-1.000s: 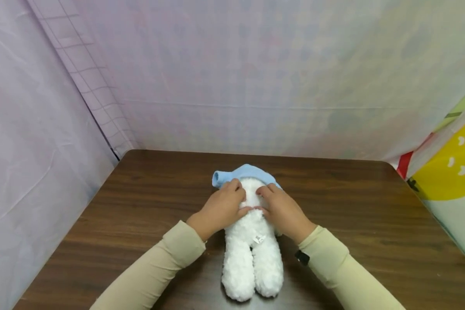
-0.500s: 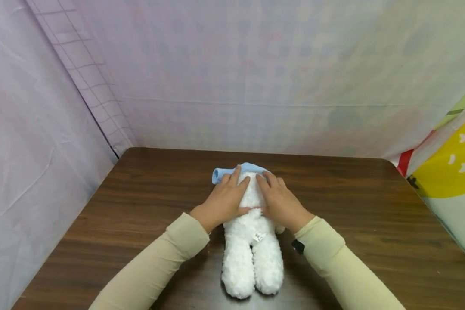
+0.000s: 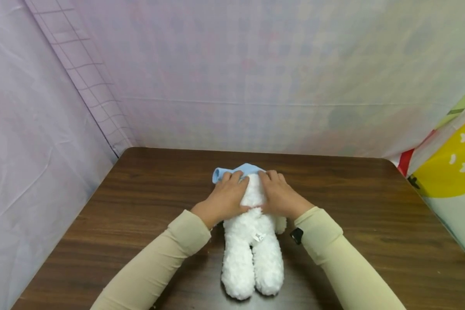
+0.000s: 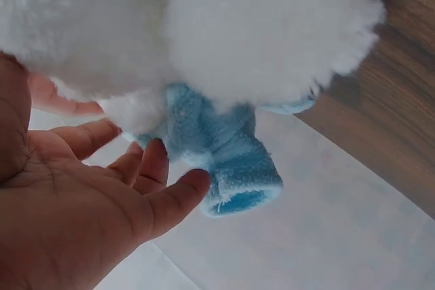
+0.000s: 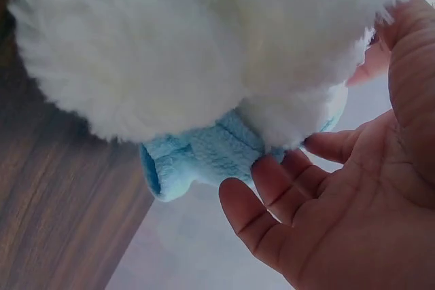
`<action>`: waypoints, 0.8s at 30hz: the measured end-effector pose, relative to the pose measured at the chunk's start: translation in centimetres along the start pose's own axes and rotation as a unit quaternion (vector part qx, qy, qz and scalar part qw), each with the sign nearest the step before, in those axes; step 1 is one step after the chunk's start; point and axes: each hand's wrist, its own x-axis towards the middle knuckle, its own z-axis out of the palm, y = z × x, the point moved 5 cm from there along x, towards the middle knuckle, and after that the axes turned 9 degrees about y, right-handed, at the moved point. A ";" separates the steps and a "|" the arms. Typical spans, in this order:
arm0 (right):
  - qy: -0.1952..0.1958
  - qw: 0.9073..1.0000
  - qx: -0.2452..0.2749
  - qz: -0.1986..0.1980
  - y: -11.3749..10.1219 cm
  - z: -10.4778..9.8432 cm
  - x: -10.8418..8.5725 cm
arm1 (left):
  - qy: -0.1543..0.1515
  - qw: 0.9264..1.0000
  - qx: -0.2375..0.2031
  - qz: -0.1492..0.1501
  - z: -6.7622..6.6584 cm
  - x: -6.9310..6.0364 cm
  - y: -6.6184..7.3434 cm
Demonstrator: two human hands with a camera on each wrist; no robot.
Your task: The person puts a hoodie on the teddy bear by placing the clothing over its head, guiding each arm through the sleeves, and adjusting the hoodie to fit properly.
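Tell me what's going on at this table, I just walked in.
A person has a left hand and a right hand on either side of the upper part of a white plush toy. The toy lies on the brown table with its two legs toward the person. A light blue cloth with a tube-like opening is at its far end, by the fingers of both hands.

Brown table (image 3: 352, 189), pale curtain (image 3: 232, 77), yellow print (image 3: 438, 178)
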 end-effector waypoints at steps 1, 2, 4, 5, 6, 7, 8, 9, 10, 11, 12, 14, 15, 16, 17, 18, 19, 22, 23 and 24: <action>-0.002 1.000 0.003 0.003 0.0 0.0 0.0 | 0.003 1.000 0.002 0.000 0.0 0.0 0.1; -0.003 1.000 0.006 0.004 0.1 0.1 0.1 | 0.006 1.000 0.004 0.000 0.0 0.0 0.1; -0.002 1.000 0.007 0.008 0.1 0.1 0.1 | 0.007 1.000 0.006 -0.004 0.0 -0.1 0.3; -0.001 1.000 0.007 0.011 0.1 0.2 0.1 | 0.006 1.000 0.010 -0.006 0.0 -0.1 0.3; 0.001 1.000 0.004 0.013 0.1 0.2 0.1 | 0.008 1.000 0.013 -0.007 0.0 -0.1 0.3; 0.003 1.000 0.001 0.016 0.1 0.2 0.1 | 0.009 1.000 0.016 -0.007 0.1 -0.2 0.4; 0.004 1.000 -0.002 0.020 0.2 0.2 0.1 | 0.011 1.000 0.020 -0.007 0.1 -0.2 0.4; 0.007 1.000 -0.005 0.024 0.2 0.2 0.1 | 0.013 1.000 0.025 -0.006 0.1 -0.3 0.5; 0.009 1.000 -0.010 0.028 0.2 0.2 0.1 | 0.016 0.999 0.030 -0.004 0.1 -0.3 0.5; 0.012 0.999 -0.013 0.031 0.2 0.2 0.1 | 0.020 0.999 0.035 0.000 0.1 -0.4 0.6; 0.014 0.999 -0.016 0.033 0.2 0.1 0.1 | 0.024 0.999 0.039 0.003 0.1 -0.5 0.7; 0.020 0.999 -0.019 0.037 0.2 0.1 0.0 | 0.031 0.998 0.046 0.009 0.1 -0.6 0.9; 0.025 0.999 -0.020 0.038 0.2 0.1 0.0 | 0.034 0.998 0.049 0.011 0.1 -0.7 1.0; 0.029 0.999 -0.021 0.036 0.2 0.1 0.0 | 0.041 0.998 0.052 0.013 0.1 -0.8 1.1; 0.033 0.999 -0.022 0.033 0.2 0.1 0.0 | 0.044 0.997 0.055 0.014 0.1 -0.8 1.1; 0.037 0.999 -0.024 0.029 0.1 0.0 0.0 | 0.047 0.997 0.058 0.014 0.1 -0.9 1.2; 0.042 0.998 -0.025 0.025 0.1 0.0 -0.1 | 0.051 0.997 0.059 0.014 0.1 -0.9 1.2; 0.057 0.998 -0.030 0.010 -0.1 0.0 -0.3 | 0.065 0.996 0.063 0.017 0.1 -1.1 1.2; 0.063 0.998 -0.031 0.006 -0.3 0.0 -0.4 | 0.066 0.996 0.064 0.019 0.1 -1.2 1.2; 0.067 0.997 -0.031 0.002 -0.4 0.0 -0.5 | 0.069 0.995 0.062 0.021 0.1 -1.2 1.2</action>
